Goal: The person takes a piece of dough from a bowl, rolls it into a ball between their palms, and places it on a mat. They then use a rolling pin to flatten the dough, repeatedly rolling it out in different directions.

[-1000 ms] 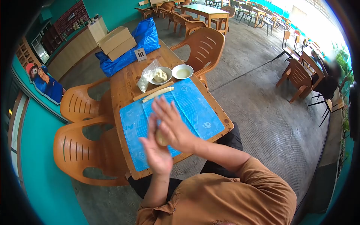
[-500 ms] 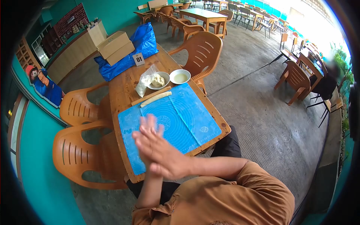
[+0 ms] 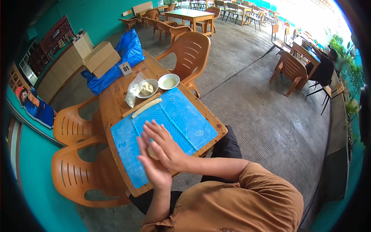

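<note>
Above the near part of a blue pastry mat (image 3: 119, 145), my two hands are pressed palm to palm around a pale piece of dough (image 3: 152, 153). My right hand (image 3: 167, 149) lies on top, fingers straight and together. Underneath, my left hand (image 3: 156, 172) supports the dough on its palm. Only an edge of the dough shows between them. A pale dough log (image 3: 147, 108) rests at the mat's far edge, alongside a thin wooden rod (image 3: 131, 110). Behind these, a bowl (image 3: 155, 86) holds a lump of dough (image 3: 146, 89).
A clear bag of white powder (image 3: 133, 92) leans by the bowl; a second bowl (image 3: 170, 82) holds cloudy liquid. Farther back are a number sign (image 3: 125, 69), blue plastic (image 3: 130, 48) and a cardboard box (image 3: 101, 60). Orange chairs (image 3: 73, 174) flank the wooden table (image 3: 110, 104). A person (image 3: 327, 67) sits far right.
My hands have tilted so that the dough shows between the palms, and the right hand has shifted over the left. The camera view has turned slightly to the right.
</note>
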`<action>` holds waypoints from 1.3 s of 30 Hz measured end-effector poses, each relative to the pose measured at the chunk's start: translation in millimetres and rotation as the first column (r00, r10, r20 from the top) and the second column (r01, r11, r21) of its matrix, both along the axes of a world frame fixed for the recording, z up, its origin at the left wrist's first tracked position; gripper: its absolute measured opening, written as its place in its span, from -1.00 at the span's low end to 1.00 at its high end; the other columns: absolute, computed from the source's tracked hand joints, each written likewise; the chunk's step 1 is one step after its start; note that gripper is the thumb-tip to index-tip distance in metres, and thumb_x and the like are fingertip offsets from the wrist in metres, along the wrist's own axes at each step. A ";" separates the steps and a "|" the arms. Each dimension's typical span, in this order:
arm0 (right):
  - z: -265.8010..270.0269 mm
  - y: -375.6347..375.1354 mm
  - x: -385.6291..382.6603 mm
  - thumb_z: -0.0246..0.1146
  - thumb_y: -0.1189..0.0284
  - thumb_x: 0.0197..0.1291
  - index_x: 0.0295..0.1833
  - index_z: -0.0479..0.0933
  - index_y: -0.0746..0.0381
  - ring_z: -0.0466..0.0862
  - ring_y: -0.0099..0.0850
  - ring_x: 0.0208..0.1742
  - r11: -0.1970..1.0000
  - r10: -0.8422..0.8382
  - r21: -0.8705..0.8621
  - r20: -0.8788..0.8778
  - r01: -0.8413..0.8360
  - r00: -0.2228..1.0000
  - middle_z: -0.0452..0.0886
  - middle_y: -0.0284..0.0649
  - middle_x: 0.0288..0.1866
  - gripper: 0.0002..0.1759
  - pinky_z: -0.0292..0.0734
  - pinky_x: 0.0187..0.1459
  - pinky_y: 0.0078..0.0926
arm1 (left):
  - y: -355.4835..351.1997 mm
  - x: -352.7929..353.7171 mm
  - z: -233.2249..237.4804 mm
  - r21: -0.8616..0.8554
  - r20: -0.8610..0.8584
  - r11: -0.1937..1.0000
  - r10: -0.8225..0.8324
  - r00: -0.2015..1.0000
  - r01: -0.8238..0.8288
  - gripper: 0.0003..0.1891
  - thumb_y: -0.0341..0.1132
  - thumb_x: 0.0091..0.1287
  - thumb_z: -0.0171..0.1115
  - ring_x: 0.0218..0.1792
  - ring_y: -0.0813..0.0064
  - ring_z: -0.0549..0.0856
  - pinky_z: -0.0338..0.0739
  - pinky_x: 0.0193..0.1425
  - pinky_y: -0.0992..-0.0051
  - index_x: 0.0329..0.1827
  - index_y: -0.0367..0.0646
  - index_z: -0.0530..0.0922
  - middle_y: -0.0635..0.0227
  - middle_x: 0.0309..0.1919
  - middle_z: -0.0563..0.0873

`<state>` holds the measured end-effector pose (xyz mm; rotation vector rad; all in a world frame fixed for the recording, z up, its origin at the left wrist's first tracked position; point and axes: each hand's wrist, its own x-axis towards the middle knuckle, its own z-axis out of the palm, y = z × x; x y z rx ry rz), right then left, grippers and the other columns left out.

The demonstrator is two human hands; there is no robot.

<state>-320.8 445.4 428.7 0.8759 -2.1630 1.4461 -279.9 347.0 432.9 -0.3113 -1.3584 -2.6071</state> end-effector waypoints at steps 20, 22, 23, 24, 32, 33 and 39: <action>-23.5 10.1 32.5 0.41 0.61 0.29 0.44 0.57 0.24 0.58 0.06 0.47 0.992 0.080 0.085 0.104 -0.089 0.991 0.61 0.08 0.38 -0.42 0.61 0.37 -0.10 | -43.6 -29.2 -29.1 0.585 0.295 0.810 -0.274 0.916 0.054 -0.28 0.09 0.70 -0.21 0.61 -0.06 0.40 0.31 0.73 0.03 0.54 -0.45 0.37 -0.18 0.55 0.44; -23.2 10.7 32.5 0.44 0.60 0.27 0.38 0.62 0.23 0.64 0.00 0.41 0.992 -0.030 0.127 0.060 0.022 0.998 0.67 0.02 0.30 -0.46 0.66 0.30 -0.16 | -43.1 -28.7 -27.9 0.577 0.319 0.814 -0.295 0.901 0.062 -0.28 0.09 0.69 -0.21 0.61 -0.07 0.40 0.31 0.73 0.03 0.54 -0.45 0.38 -0.18 0.55 0.44; -23.0 10.5 32.2 0.47 0.58 0.24 0.39 0.61 0.22 0.66 -0.04 0.36 0.990 -0.042 0.133 0.036 0.037 0.998 0.66 0.00 0.30 -0.43 0.66 0.27 -0.19 | -42.6 -29.0 -27.6 0.568 0.325 0.820 -0.299 0.897 0.067 -0.28 0.09 0.69 -0.21 0.61 -0.06 0.41 0.33 0.72 0.03 0.55 -0.44 0.36 -0.17 0.56 0.44; -22.7 9.6 31.3 0.50 0.56 0.22 0.40 0.60 0.21 0.67 -0.07 0.32 0.989 -0.052 0.138 0.009 0.050 0.999 0.65 -0.01 0.30 -0.40 0.67 0.24 -0.22 | -42.4 -29.7 -27.2 0.559 0.329 0.826 -0.300 0.896 0.071 -0.28 0.09 0.69 -0.21 0.60 -0.06 0.42 0.34 0.72 0.03 0.56 -0.44 0.35 -0.16 0.56 0.43; -19.0 -0.8 14.3 0.48 0.50 0.27 0.41 0.57 0.21 0.69 -0.02 0.30 0.972 0.029 0.235 -0.221 0.025 0.975 0.62 -0.01 0.35 -0.42 0.63 0.27 -0.16 | -36.7 -23.1 -23.9 0.551 0.231 0.829 -0.260 0.937 0.094 -0.18 0.23 0.69 -0.27 0.70 0.03 0.23 0.09 0.79 0.05 0.69 -0.33 0.22 -0.12 0.65 0.30; -19.6 0.9 7.4 0.44 0.47 0.36 0.41 0.56 0.23 0.71 -0.07 0.27 0.993 0.022 0.115 -0.076 -0.013 0.997 0.65 -0.01 0.30 -0.47 0.63 0.28 -0.19 | -35.7 -20.8 -20.7 0.569 0.238 0.814 -0.293 0.926 0.112 -0.16 0.26 0.68 -0.27 0.69 0.04 0.24 0.10 0.78 0.03 0.69 -0.33 0.22 -0.11 0.65 0.31; -17.7 7.3 19.8 0.23 0.48 0.56 0.36 0.53 0.31 0.67 -0.10 0.33 0.993 0.118 -0.033 0.197 -0.113 0.973 0.64 0.01 0.32 -0.66 0.52 0.40 -0.15 | -47.3 -42.0 -37.7 0.545 0.181 0.834 -0.213 0.960 0.083 -0.14 0.32 0.65 -0.24 0.69 0.11 0.26 0.09 0.77 0.07 0.69 -0.27 0.25 0.00 0.67 0.32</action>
